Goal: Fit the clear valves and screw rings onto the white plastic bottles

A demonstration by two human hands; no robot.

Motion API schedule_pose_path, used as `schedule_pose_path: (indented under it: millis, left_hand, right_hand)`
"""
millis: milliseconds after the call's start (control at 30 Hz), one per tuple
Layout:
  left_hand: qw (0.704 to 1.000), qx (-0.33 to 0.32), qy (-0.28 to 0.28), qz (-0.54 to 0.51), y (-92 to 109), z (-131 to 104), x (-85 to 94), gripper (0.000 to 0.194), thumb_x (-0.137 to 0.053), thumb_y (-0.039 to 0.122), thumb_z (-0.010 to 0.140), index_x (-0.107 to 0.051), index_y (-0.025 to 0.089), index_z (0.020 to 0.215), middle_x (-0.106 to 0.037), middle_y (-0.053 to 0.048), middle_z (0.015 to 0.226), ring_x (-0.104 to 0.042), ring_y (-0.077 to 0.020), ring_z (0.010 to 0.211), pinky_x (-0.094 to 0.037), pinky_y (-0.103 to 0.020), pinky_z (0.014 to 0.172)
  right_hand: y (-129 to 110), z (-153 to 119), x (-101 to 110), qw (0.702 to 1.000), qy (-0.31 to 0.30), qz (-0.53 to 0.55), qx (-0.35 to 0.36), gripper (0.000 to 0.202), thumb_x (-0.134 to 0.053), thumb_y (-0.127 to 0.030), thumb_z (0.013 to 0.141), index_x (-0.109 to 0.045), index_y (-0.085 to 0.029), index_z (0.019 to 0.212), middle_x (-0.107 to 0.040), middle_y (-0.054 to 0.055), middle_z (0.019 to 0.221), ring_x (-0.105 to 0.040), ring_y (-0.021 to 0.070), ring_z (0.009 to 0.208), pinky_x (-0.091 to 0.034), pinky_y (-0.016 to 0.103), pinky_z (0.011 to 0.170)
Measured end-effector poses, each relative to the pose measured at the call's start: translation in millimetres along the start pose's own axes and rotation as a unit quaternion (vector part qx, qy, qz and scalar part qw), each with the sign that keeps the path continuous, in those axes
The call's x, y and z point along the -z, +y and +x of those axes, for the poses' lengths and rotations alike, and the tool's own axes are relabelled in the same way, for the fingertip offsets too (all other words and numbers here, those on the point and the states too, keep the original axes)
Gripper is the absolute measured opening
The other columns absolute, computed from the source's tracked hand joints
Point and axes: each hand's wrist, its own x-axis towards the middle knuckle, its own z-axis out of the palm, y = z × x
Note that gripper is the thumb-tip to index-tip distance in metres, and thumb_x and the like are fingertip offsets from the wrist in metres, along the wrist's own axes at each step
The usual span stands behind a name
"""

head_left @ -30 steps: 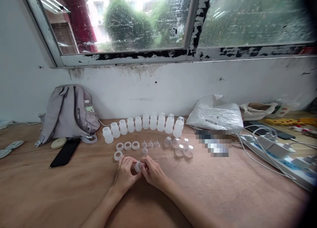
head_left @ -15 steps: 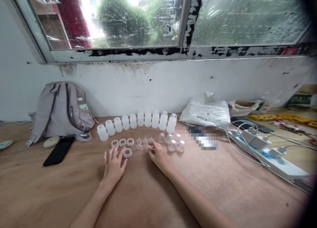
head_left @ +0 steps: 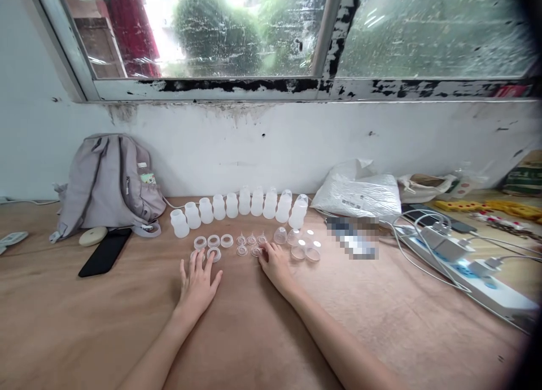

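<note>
My left hand rests with fingers spread at the front row of white rings, its fingertips on the two front ones. My right hand lies beside the clear nipples, fingers bent together, fingertips at the front right nipple; whether they grip it is too small to tell. Clear domed caps lie just right of that hand. Behind all these, white bottles stand in a curved row; those on the right have clear tops, those on the left are open.
A grey backpack, a round cream object and a black phone are at the left. At the right are a white plastic package, a blurred-out item and a power strip with plugs and cables.
My left fingers have shifted the front right ring leftward, closer to its neighbour. My right hand has stayed by the front right nipple. The camera view has turned slightly left.
</note>
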Motion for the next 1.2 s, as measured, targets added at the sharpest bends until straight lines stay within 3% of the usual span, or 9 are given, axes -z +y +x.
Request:
schedule_pose_path:
  millis: [300, 600, 767, 1200]
  left_hand:
    - [0.999, 0.010, -0.040, -0.006, -3.7, -0.2, -8.2, 0.054, -0.034, 0.042, 0.082, -0.033, 0.014, 0.128, -0.035, -0.015, 0.133, -0.032, -0.0273, 0.121, -0.031, -0.041, 0.094]
    - [0.997, 0.009, -0.071, 0.011, -4.0, 0.4, -11.6, 0.056, -0.029, 0.040, 0.084, -0.024, 0.013, 0.133, -0.025, -0.011, 0.139, -0.019, -0.0264, 0.128, -0.020, -0.049, 0.099]
    - [0.997, -0.001, -0.078, 0.006, -5.0, 2.1, -10.8, 0.060, -0.029, 0.042, 0.083, -0.022, 0.010, 0.133, -0.021, -0.011, 0.140, -0.018, -0.0264, 0.128, -0.022, -0.045, 0.100]
    - [0.998, 0.003, -0.064, 0.002, -7.9, 1.6, -15.1, 0.059, -0.030, 0.041, 0.083, -0.019, 0.014, 0.134, -0.020, -0.012, 0.140, -0.015, -0.0278, 0.129, -0.015, -0.054, 0.099]
  right_hand:
    - [-3.1, 3.1, 1.0, 1.000, -0.021, -0.017, 0.000, 0.015, -0.045, -0.021, 0.080, -0.056, -0.018, 0.089, -0.058, 0.006, 0.084, -0.049, 0.0185, 0.078, -0.036, 0.027, 0.069]
    - [-11.7, 1.9, 4.9, 0.998, -0.034, -0.049, -0.007, 0.017, -0.043, -0.020, 0.080, -0.055, -0.019, 0.091, -0.059, 0.007, 0.089, -0.049, 0.0194, 0.082, -0.035, 0.028, 0.071]
    - [-13.1, 1.7, 6.0, 0.998, -0.044, -0.049, 0.000, 0.017, -0.042, -0.020, 0.081, -0.055, -0.018, 0.091, -0.060, 0.006, 0.086, -0.050, 0.0187, 0.080, -0.034, 0.027, 0.070]
    - [-9.9, 2.6, 5.6, 1.000, -0.024, 0.014, -0.012, 0.019, -0.043, -0.022, 0.079, -0.055, -0.019, 0.093, -0.059, 0.005, 0.084, -0.052, 0.0189, 0.080, -0.038, 0.030, 0.070]
